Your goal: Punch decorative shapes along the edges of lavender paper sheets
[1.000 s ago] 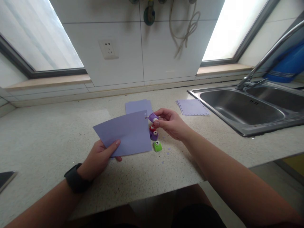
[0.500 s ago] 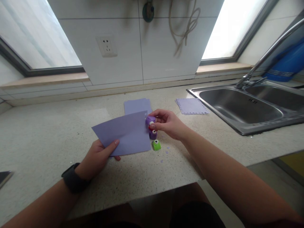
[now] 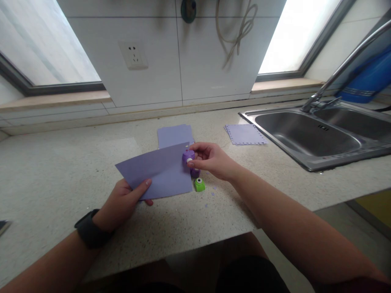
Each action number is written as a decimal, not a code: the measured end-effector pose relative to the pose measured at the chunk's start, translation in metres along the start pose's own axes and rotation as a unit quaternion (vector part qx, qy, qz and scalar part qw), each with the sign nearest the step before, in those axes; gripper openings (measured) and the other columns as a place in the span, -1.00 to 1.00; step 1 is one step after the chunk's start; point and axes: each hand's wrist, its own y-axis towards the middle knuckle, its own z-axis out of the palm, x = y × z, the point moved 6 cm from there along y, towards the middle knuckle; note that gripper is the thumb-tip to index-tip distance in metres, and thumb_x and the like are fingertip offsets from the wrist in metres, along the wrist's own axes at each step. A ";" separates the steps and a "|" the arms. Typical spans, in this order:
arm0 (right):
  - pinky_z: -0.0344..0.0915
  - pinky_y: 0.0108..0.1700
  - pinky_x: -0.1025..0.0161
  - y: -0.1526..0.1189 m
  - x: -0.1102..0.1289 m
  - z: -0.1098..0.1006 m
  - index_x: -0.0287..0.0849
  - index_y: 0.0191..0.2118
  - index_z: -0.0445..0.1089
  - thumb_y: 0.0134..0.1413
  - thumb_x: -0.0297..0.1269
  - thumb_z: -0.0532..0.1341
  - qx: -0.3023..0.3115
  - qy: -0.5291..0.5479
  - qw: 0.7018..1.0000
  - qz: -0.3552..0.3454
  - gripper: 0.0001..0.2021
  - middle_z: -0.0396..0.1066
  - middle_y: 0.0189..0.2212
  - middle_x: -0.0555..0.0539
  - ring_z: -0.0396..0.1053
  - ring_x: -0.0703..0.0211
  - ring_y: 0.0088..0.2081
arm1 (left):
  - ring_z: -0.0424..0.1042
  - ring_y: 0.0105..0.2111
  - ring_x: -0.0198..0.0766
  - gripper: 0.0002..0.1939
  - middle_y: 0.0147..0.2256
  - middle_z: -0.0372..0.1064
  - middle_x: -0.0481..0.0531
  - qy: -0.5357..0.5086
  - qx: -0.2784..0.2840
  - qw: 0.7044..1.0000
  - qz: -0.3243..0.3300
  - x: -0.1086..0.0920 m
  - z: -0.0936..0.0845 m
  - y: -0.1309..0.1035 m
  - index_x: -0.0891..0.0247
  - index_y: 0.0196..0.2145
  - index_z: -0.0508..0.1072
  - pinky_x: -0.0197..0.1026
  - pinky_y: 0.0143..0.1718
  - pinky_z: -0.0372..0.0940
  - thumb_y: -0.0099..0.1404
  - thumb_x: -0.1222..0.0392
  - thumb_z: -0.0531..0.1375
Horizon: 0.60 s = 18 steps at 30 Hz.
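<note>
A sheet of purple paper (image 3: pixel 161 171) is gripped at its lower left by my left hand (image 3: pixel 128 199), thumb on top. My right hand (image 3: pixel 210 158) is closed on a purple craft punch (image 3: pixel 188 156) at the sheet's right edge. Small holes show near the sheet's upper right corner. Just below the held punch, a second purple punch (image 3: pixel 196 173) is partly hidden. A green punch (image 3: pixel 199 184) stands on the counter by the sheet's lower right corner. Small paper bits (image 3: pixel 213 194) lie to its right.
Behind the held sheet lies a stack of purple paper (image 3: pixel 174 135). Sheets with punched edges (image 3: pixel 246 134) rest near the steel sink (image 3: pixel 308 134) on the right. A dark flat object (image 3: pixel 4 226) is at the counter's left edge.
My right hand has brought the purple punch slightly left, onto the sheet's right edge, and the punch is turned differently. My left hand still holds the sheet. The view has shifted slightly.
</note>
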 end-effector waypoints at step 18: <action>0.40 -0.41 0.41 -0.001 0.000 0.001 -0.21 -0.19 0.47 -0.13 -0.31 0.55 0.030 -0.055 0.998 -0.017 -0.62 0.42 -0.47 0.10 0.39 0.39 -0.48 | 0.50 -0.56 -0.19 -0.65 -0.36 0.55 0.03 0.023 0.002 1.000 0.006 0.001 -0.001 0.000 0.28 -0.17 0.48 -0.13 -0.44 0.48 0.30 -0.08 0.28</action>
